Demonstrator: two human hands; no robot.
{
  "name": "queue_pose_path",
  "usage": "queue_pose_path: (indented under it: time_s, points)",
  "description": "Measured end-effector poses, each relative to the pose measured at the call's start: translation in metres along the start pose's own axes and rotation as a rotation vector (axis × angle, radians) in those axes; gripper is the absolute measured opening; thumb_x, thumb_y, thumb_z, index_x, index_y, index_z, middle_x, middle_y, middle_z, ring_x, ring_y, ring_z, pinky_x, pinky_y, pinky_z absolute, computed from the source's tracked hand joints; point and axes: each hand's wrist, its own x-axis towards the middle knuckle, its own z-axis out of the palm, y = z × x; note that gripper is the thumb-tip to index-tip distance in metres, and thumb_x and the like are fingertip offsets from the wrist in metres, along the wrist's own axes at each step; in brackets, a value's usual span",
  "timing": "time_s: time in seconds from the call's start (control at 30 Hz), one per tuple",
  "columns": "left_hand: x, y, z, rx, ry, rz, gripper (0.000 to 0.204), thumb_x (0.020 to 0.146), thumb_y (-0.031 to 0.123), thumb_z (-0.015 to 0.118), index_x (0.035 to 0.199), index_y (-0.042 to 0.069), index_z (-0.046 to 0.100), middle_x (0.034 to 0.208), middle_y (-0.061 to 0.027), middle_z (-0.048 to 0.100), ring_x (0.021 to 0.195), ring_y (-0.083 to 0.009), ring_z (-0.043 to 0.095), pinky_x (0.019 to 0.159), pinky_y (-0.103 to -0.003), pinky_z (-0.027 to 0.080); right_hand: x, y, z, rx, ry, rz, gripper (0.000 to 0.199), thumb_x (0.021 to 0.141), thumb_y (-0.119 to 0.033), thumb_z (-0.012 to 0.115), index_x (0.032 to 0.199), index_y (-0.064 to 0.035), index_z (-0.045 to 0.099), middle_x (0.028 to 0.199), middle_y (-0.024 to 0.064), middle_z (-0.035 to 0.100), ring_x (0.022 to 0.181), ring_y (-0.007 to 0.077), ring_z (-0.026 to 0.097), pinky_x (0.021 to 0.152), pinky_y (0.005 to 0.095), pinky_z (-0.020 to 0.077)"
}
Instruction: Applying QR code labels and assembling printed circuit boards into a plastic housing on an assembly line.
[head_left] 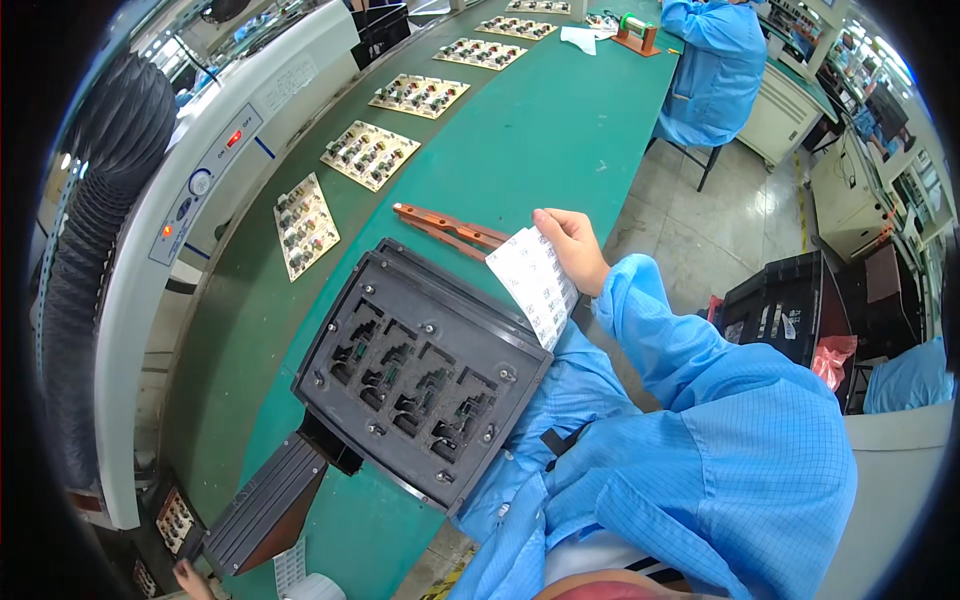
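Observation:
My right hand [572, 250] is closed on one edge of a white sheet of printed labels [535, 285], pinched between thumb and fingers. The sheet hangs bent over the near right side of a black fixture tray [345, 360]. That tray has several shaped cutouts and metal knobs on its face, with green and dark parts visible inside the cutouts. Beyond it, two long orange-brown bars [450, 222] lie in a narrow V, partly behind the sheet. My left hand is not in view.
Several populated circuit boards [370, 153] line the dark strip left of the green table [560, 120]. A white machine housing [200, 190] borders it. At lower left are a black ribbed block [265, 500], a label roll [312, 588] and another person's hand [188, 578]. A co-worker [715, 65] sits at far right.

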Motion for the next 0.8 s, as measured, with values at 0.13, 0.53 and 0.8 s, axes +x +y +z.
queue_pose_path:
  time_s: [0.13,0.53,0.8]
  points:
    - [-0.025,-0.056,0.071,-0.307,-0.431,-0.532,0.032,0.09,0.034,0.067,0.099,0.006,0.055,0.08,-0.0042,0.054,0.061,-0.0148,0.049,0.047,-0.029,0.041,-0.005,-0.006,-0.006,-0.03,0.011,-0.005,0.035,0.103,-0.03,0.054,0.081,-0.0039,0.063,0.07,-0.0038,0.062,0.06,0.0015,0.053,0.053,0.0214,0.0398]
    - [-0.105,0.026,0.155,-0.072,-0.315,-0.791,0.028,0.089,0.035,0.063,0.099,0.009,0.066,0.087,-0.0069,0.067,0.076,-0.0216,0.063,0.059,-0.038,0.049,-0.005,-0.008,-0.002,-0.161,0.024,-0.02,0.035,0.104,-0.03,0.053,0.081,-0.004,0.062,0.07,-0.0025,0.063,0.06,0.0017,0.055,0.052,0.0218,0.0397]
    - [-0.069,0.148,0.211,0.455,-0.166,-0.929,0.033,0.087,0.041,0.063,0.099,0.011,0.071,0.09,-0.0084,0.071,0.085,-0.0246,0.067,0.067,-0.042,0.053,-0.007,-0.014,-0.002,-0.194,0.037,0.001,0.035,0.104,-0.028,0.053,0.078,-0.0042,0.06,0.069,-0.0032,0.061,0.059,0.0011,0.053,0.052,0.0216,0.0378]
